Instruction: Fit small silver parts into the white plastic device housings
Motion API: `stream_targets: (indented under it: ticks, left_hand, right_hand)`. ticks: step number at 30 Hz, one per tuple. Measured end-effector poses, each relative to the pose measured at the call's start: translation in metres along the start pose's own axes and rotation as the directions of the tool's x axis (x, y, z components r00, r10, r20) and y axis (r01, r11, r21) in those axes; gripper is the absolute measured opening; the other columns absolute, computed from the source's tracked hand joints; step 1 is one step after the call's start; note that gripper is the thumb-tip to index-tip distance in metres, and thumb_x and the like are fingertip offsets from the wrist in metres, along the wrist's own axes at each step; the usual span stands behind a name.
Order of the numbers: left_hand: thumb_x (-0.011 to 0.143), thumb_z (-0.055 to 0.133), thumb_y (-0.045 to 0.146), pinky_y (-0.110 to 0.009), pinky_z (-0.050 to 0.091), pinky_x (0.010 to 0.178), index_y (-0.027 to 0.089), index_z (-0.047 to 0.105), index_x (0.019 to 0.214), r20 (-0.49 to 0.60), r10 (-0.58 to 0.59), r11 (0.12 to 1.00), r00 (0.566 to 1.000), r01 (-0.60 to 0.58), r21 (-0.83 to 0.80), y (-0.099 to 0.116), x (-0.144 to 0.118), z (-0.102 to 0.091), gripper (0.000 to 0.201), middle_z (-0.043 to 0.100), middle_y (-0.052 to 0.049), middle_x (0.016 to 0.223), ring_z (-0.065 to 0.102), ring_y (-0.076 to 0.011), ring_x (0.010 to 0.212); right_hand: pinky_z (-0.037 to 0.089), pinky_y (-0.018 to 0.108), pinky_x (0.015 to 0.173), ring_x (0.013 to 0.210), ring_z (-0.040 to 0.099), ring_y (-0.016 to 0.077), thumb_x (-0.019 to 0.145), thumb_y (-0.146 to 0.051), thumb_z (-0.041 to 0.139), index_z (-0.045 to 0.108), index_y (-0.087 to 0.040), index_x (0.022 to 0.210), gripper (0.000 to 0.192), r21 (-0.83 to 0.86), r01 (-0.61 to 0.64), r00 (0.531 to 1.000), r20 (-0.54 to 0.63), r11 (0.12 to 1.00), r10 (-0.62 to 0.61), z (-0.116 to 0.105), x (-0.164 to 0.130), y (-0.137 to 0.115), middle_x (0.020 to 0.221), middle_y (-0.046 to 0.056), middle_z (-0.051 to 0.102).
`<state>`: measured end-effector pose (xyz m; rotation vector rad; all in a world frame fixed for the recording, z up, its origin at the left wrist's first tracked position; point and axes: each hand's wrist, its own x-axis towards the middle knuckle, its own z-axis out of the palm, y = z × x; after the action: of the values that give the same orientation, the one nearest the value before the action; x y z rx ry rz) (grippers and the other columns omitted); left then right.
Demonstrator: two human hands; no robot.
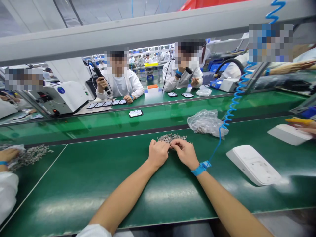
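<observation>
I see my two bare arms reach out over the green mat (103, 184). My left hand (158, 153) is curled into a loose fist and my right hand (184, 152) is curled too, and the fingertips of both meet at the near edge of a small pile of tiny metal parts (171, 137). I think they pinch one of the little parts between them, but it is too small to tell. A blue wrist strap (199, 169) sits on my right wrist, and its curly blue cord (232, 105) goes up and away. A white plastic case (253, 164) lies near on the right. Just past the pile lies a clear bag of parts (206, 122). Far across the belt, people in white coats (120, 84) sit and work.
</observation>
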<state>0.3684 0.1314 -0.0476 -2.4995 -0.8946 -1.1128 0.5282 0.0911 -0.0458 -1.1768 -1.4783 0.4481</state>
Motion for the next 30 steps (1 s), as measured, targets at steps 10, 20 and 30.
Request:
stream_targets:
  ticks: [10,20,30]
  left_hand:
    - [0.099,0.046,0.014,-0.036,0.026,0.068,0.019,0.064,0.078,-0.085,0.124,0.992,0.989,-0.126,-0.021,-0.003,0.002,-0.002,0.028,0.063,-0.001,0.065,0.052,-0.0142,0.065]
    - [0.098,0.046,0.015,-0.033,0.033,0.068,0.019,0.063,0.081,-0.158,0.082,0.971,0.984,-0.115,-0.209,-0.001,0.005,-0.004,0.024,0.068,0.001,0.07,0.06,-0.0121,0.067]
    - [0.092,0.048,0.011,-0.034,0.031,0.066,0.02,0.062,0.077,-0.133,0.044,0.972,0.99,-0.073,-0.224,0.0,0.007,-0.009,0.023,0.065,-0.001,0.07,0.055,-0.0143,0.065]
  right_hand:
    - [0.054,0.035,0.077,0.082,0.066,0.0216,0.081,-0.032,0.069,0.074,-0.021,0.087,0.013,0.091,-0.052,0.993,0.107,0.994,0.042,-0.012,0.007,0.0,0.089,0.005,0.073]
    - [0.058,0.032,0.068,0.069,0.067,0.0169,0.079,-0.044,0.077,0.065,-0.02,0.09,0.029,0.421,-0.3,0.94,0.285,0.856,0.189,-0.006,0.005,0.002,0.08,0.002,0.067]
    - [0.056,0.032,0.071,0.074,0.068,0.0177,0.082,-0.037,0.073,0.063,-0.021,0.089,0.021,0.45,-0.283,0.944,0.289,0.847,0.161,-0.006,0.005,-0.005,0.082,0.002,0.067]
